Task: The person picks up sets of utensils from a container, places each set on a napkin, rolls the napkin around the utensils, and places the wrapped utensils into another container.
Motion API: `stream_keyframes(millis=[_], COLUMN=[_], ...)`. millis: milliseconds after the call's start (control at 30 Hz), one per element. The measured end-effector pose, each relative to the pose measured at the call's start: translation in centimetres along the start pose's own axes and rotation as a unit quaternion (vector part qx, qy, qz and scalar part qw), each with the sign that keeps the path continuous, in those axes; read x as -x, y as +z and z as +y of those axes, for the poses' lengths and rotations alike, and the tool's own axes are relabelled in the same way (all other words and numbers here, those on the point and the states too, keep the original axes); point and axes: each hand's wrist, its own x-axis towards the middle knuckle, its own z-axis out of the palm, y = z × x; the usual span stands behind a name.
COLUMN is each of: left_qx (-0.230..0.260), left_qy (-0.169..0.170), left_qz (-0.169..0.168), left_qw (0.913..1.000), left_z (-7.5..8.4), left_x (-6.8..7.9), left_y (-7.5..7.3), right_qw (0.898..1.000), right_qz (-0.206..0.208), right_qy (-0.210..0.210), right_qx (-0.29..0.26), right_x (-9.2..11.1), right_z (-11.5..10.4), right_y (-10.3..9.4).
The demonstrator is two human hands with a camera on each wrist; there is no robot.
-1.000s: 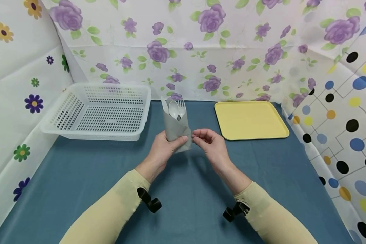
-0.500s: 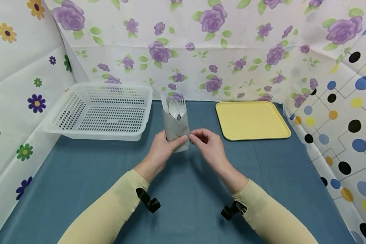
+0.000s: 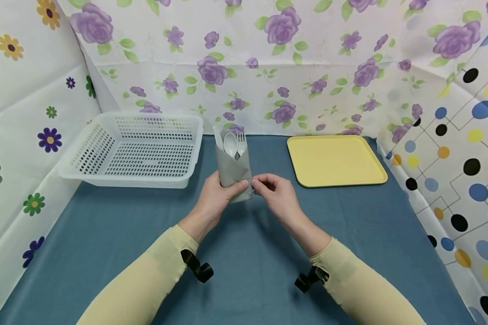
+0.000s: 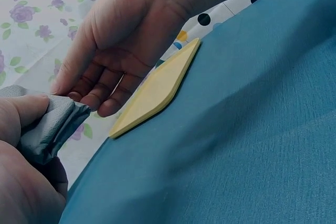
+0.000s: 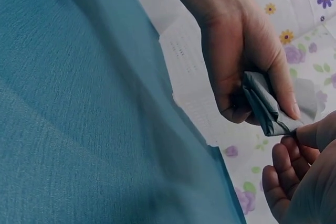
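Note:
Over the middle of the table, my left hand [image 3: 210, 196] grips a folded grey napkin [image 3: 231, 168], thumb across its front. A white spoon [image 3: 229, 143] and a white fork [image 3: 241, 140] stick up out of the napkin's top, and a pale flat strip rises beside them on the left. Their handles are hidden inside the wrap. With thumb and forefinger my right hand [image 3: 279, 193] pinches the napkin's right edge near the lower end. In the right wrist view the folded layers of the napkin [image 5: 262, 103] show at the bottom end.
A white perforated plastic basket [image 3: 146, 158] stands at the back left of the blue-covered table [image 3: 252, 271]. At the back right lies a flat yellow tray [image 3: 336, 160]. Patterned cloths [image 3: 252, 90] hang behind and at both sides.
My right hand has come slightly left, and its thumb and forefinger have closed on the napkin's edge. My left hand keeps its hold, almost unmoved.

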Motion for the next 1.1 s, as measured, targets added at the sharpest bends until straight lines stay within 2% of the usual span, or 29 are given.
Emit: stream_keyframes(millis=[233, 467, 667, 867, 1100], left_qx=[-0.01, -0.039, -0.064, -0.099, -0.142], left_qy=[0.003, -0.006, -0.009, -0.016, -0.025], left_qz=[0.005, 0.006, 0.017, 0.026, 0.04], left_qw=[0.9999, 0.9992, 0.9978, 0.9946, 0.9888], left_z=[0.3, 1.1, 2.4, 3.6, 5.2], left_x=[-0.1, -0.4, -0.5, -0.9, -1.1], left_y=[-0.4, -1.7, -3.1, -5.0, -7.3], right_qw=[1.0, 0.998, 0.99, 0.971, 0.932], right_qz=[-0.004, -0.012, -0.021, -0.036, -0.058], right_qy=[-0.008, -0.033, -0.067, -0.121, -0.196], right_qx=[0.02, 0.056, 0.125, 0.202, 0.3], right_x=[-0.2, -0.5, -0.8, -1.2, -2.0], right_z=[-0.1, -0.1, -0.2, 0.0, 0.2], right_y=[0.2, 0.4, 0.5, 0.9, 1.7])
